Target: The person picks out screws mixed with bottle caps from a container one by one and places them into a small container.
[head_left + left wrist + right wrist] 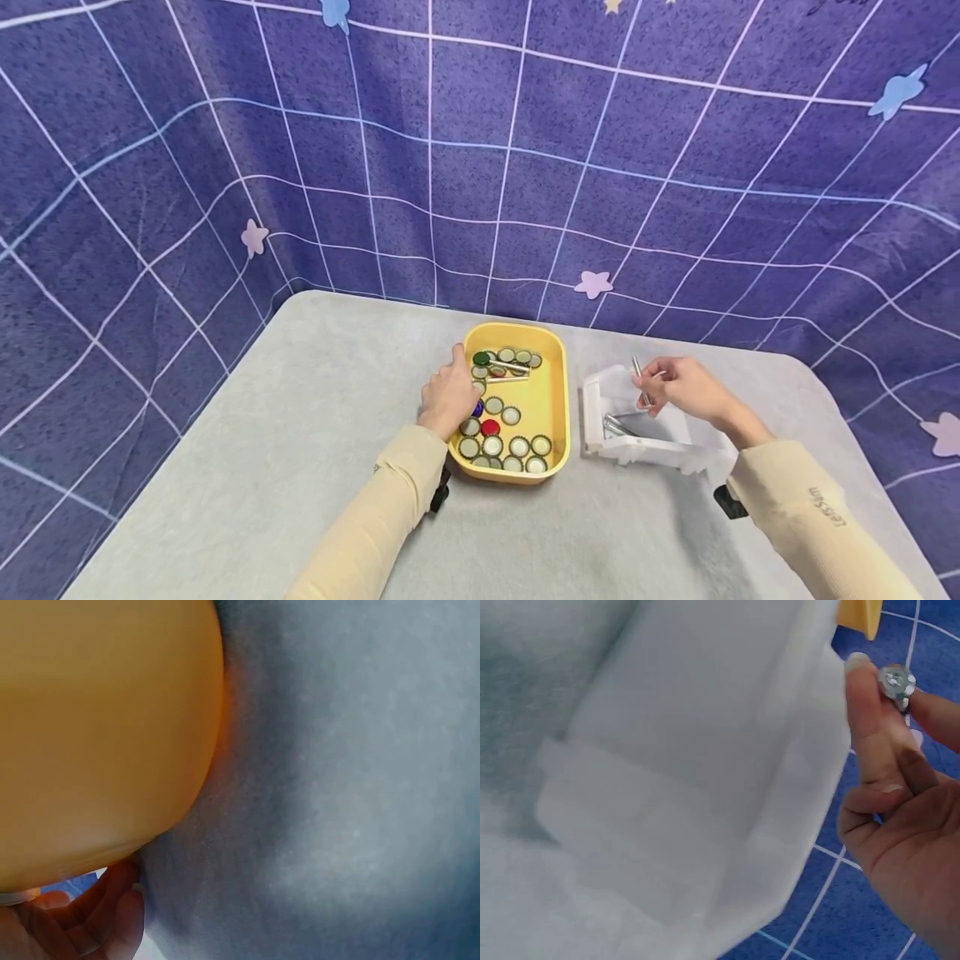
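Observation:
My left hand (447, 395) grips the left side of a yellow bin (561, 400), its curled fingers (120, 915) close against the bin's wall in the left wrist view. Bottle caps (519, 447) lie in that bin, mostly pale side up, with a red, a blue and a green one among them. Silver rods (507, 379) rest near its far end. Above a white bin (637, 450), my right hand (688, 389) pinches a slim silver bolt (897, 679) between thumb and fingers. Inside the white bin are more silver pieces (618, 426).
Both bins stand side by side on a grey table (300, 417), the white one on the right. A blue curtain (465, 167) with a light grid and stars hangs behind the table and along its sides.

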`<state>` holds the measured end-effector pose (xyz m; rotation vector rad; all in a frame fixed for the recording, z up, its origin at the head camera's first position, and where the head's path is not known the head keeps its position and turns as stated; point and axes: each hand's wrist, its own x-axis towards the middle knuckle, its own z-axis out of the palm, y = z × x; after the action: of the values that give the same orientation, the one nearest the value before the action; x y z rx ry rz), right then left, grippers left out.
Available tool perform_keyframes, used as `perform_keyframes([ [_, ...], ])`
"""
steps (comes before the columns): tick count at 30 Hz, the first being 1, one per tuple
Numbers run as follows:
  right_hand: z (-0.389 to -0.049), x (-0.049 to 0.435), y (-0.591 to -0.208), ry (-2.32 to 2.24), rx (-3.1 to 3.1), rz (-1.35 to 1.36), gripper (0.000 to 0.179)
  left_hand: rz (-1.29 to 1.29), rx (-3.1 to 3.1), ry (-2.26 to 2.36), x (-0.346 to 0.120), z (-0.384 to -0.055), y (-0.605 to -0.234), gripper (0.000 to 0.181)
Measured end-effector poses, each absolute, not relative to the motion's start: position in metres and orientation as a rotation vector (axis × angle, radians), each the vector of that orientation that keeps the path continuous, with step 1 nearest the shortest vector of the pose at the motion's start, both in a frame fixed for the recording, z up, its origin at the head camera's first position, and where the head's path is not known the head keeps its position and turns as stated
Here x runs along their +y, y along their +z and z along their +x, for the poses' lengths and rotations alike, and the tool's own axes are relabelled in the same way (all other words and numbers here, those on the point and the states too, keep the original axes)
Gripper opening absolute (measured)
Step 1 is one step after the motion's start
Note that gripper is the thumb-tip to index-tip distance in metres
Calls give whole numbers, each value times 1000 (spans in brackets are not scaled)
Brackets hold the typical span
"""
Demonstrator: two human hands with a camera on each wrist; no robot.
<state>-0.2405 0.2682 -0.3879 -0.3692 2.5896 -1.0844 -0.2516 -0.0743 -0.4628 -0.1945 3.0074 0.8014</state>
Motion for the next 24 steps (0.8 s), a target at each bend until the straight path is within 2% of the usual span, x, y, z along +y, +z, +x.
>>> perform_keyframes([
  [8, -238, 264, -399, -970, 2547, -447, 24, -192, 3013, 805, -75, -251, -462, 62],
  [24, -251, 238, -380, -979, 2664, -535, 20, -201, 3013, 787, -75, -252, -463, 63],
])
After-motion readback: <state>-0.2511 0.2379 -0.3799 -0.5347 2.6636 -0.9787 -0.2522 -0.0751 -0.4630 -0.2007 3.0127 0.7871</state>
